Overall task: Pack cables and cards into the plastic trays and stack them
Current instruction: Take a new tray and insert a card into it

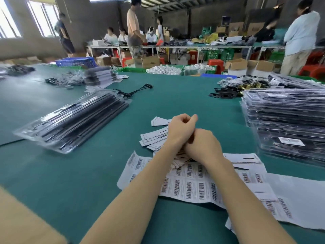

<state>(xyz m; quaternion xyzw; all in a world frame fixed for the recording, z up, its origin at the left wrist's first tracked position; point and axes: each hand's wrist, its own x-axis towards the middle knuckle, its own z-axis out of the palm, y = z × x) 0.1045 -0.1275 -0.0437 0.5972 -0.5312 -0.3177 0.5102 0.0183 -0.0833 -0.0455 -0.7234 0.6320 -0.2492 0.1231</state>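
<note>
Green felt covers the table where we work. Our left hand and right hand meet above scattered white cards, fingers curled; whether they pinch anything we cannot tell. Barcode label sheets lie under our wrists. Packed plastic trays lean at left, a taller tray stack stands at right, and a loose black cable lies beyond.

Clear plastic trays: tall stack, right. Leaning packed trays: left. White cards: scattered centre; black cable beyond.
</note>
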